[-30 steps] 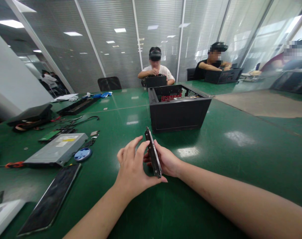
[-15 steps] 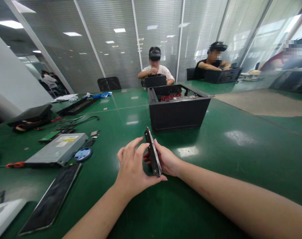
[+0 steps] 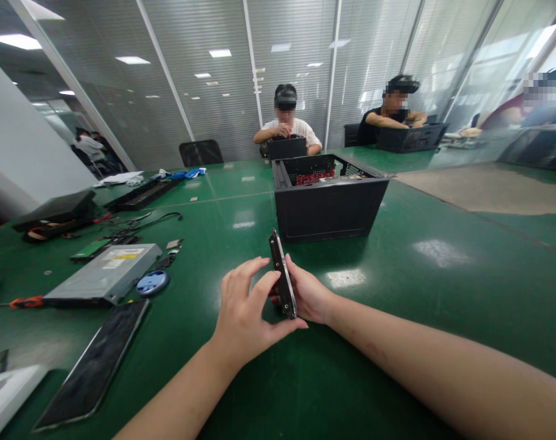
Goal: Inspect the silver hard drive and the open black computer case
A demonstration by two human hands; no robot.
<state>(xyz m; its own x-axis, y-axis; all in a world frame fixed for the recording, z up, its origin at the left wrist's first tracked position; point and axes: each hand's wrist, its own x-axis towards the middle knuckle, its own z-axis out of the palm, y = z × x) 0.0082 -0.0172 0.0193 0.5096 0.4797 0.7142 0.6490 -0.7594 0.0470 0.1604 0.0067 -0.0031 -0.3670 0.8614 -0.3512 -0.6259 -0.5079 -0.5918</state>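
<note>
A flat dark hard drive (image 3: 281,272) with a metal edge stands on its edge over the green table (image 3: 443,293), just in front of me. My left hand (image 3: 244,308) presses its left face with fingers and thumb. My right hand (image 3: 308,293) cups its right face from behind. An open black computer case (image 3: 326,201) stands a short way beyond the drive, a red board showing inside.
At the left lie a grey optical drive (image 3: 104,275), a blue disc (image 3: 152,283), a dark side panel (image 3: 92,366), a red-handled screwdriver (image 3: 25,301) and cables. Other people sit across the table at black cases.
The drive has shifted slightly away from me and stands a little more upright. My left fingers have spread a little. Nothing else has moved.
</note>
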